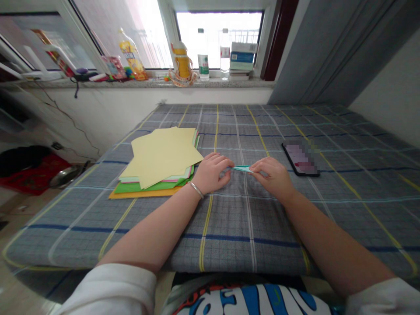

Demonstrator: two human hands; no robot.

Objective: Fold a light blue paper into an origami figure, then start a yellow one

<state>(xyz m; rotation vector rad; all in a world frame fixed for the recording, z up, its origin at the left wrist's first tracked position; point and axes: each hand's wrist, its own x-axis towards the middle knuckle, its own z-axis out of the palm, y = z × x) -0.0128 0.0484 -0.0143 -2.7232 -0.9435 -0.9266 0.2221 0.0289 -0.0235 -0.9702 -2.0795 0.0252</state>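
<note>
A small folded strip of teal paper [243,169] lies between my two hands on the grey checked cloth [229,210]. My left hand [213,171], with a silver bracelet on its wrist, pinches the strip's left end with curled fingers. My right hand [273,176] pinches the right end, fingers pressed together. Both hands rest low on the cloth, near the middle of the surface.
A stack of coloured paper sheets [160,162], yellow on top, lies left of my left hand. A phone [300,158] lies right of my right hand. The windowsill [147,83] at the back carries bottles, a box and small items. Floor clutter sits at far left.
</note>
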